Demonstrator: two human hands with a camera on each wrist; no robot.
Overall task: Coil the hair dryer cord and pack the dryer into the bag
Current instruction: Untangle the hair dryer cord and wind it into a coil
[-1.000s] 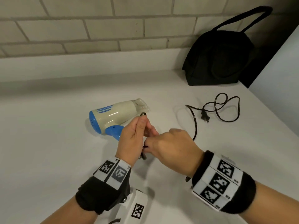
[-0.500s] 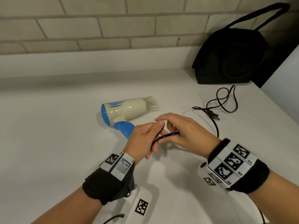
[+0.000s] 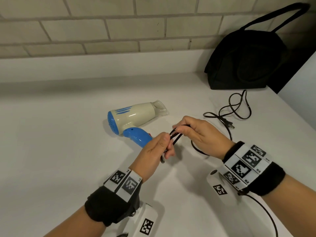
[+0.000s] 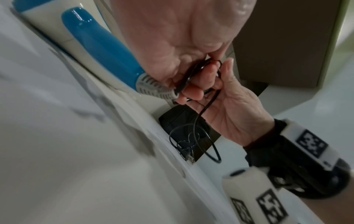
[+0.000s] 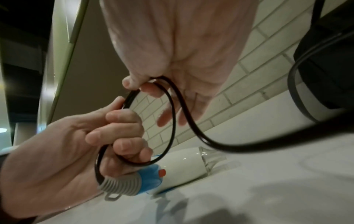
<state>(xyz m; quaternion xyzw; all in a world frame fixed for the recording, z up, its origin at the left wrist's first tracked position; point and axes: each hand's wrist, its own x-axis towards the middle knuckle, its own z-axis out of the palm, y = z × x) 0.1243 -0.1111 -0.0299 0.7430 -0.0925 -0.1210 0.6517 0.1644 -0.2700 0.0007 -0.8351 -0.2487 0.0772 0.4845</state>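
A cream and blue hair dryer [image 3: 133, 117] lies on its side on the white counter [image 3: 51, 151], its blue handle [image 4: 103, 50] pointing toward me. My left hand [image 3: 153, 151] grips a small loop of the black cord [image 5: 172, 115] close to the grey strain relief [image 5: 120, 184]. My right hand [image 3: 200, 134] pinches the top of that loop between thumb and forefinger [image 5: 138, 84]. The rest of the cord [image 3: 239, 108] trails right, with its plug [image 3: 228, 124] loose on the counter. A black bag [image 3: 248, 59] stands at the back right.
A tiled wall [image 3: 102, 28] with a low white ledge runs along the back of the counter. The counter's right edge [image 3: 299, 117] drops off beside the bag and the loose cord. Marker bands sit on both wrists.
My right hand has drawn the cord up and to the right, forming a loop that both hands now hold. The loose cord and plug have been dragged closer to my right hand.
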